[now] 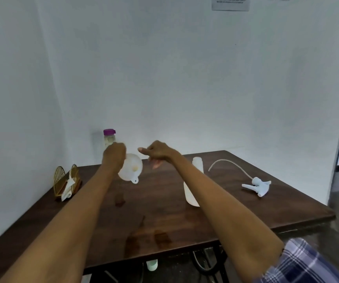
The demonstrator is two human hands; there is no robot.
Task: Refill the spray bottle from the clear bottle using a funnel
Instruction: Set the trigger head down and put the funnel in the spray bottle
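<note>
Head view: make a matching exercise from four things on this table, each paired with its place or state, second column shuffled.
Things:
1. funnel
2. spray head
3. clear bottle
4. napkin holder

Places or states:
A. stands by the wall, purple cap on
B. lies at the table's right, tube attached
C. held in the left hand
D. stands at the table's left edge, gold wire

Pairs: 1-C, 2-B, 3-A, 4-D
</note>
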